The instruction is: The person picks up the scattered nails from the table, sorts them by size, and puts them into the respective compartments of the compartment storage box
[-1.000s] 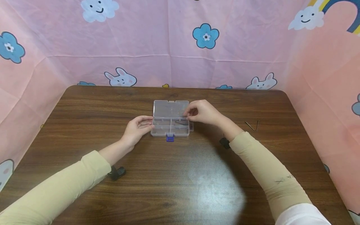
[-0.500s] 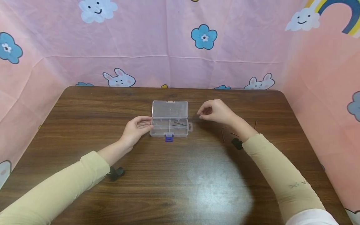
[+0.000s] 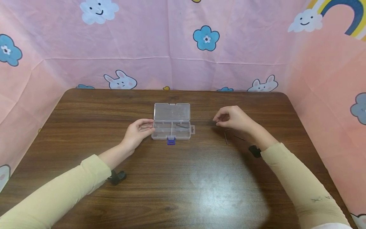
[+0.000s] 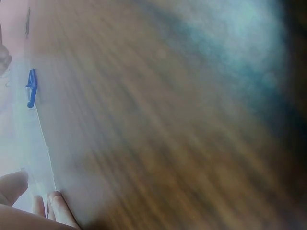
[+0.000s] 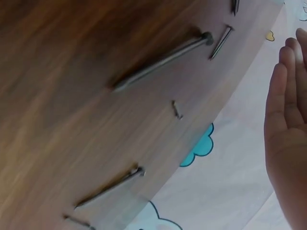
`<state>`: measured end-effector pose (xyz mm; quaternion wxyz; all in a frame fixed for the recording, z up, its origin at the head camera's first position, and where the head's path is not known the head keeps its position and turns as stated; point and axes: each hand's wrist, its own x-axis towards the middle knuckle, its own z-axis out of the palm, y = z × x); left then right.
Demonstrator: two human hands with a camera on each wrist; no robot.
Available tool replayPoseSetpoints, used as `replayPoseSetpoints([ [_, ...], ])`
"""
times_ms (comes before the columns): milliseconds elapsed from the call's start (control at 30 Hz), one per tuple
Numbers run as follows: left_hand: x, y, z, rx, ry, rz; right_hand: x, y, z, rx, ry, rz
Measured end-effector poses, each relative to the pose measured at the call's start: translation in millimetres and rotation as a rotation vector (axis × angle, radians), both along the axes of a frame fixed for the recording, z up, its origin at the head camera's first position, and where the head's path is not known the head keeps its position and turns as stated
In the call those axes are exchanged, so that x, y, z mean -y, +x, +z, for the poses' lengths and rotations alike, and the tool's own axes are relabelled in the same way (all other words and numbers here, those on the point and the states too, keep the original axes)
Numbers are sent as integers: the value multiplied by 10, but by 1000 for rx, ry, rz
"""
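A clear plastic box (image 3: 181, 138) stands at mid-table with its lid (image 3: 172, 112) raised and a blue latch (image 3: 171, 141) in front. Its left end is gripped between the thumb and fingers of my left hand (image 3: 135, 134); the left wrist view shows that hand (image 4: 60, 211) at the box edge. Thin metal nails (image 3: 182, 126) lie in the back right compartment. My right hand (image 3: 233, 119), fingers loosely curved with nothing visible in them, hovers right of the box above loose nails (image 3: 226, 138). In the right wrist view, its fingers (image 5: 277, 98) extend beside several nails (image 5: 165, 62).
A hanging tab (image 3: 193, 129) juts from the box's right end. Pink patterned cloth (image 3: 183, 73) stands behind the wooden table (image 3: 160, 178) and along both sides. A dark wrist camera (image 3: 118, 177) is beside the left cuff, another (image 3: 254, 151) by the right.
My right hand has moved from the box's right side out to the right, near the loose nails. My left hand still holds the box's left end.
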<state>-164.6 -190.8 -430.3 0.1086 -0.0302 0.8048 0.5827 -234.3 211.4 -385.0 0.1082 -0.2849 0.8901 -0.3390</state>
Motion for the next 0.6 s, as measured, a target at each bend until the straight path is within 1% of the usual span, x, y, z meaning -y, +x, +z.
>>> replayPoseSetpoints([
  [233, -22, 26, 13, -1, -2, 4, -149, 92, -8, -8, 17, 37],
  [433, -41, 56, 36, -4, -7, 3, -249, 178, -64, 4, 47, 71],
  [600, -44, 75, 36, 6, -4, 6, -295, 238, -111, 15, 55, 96],
])
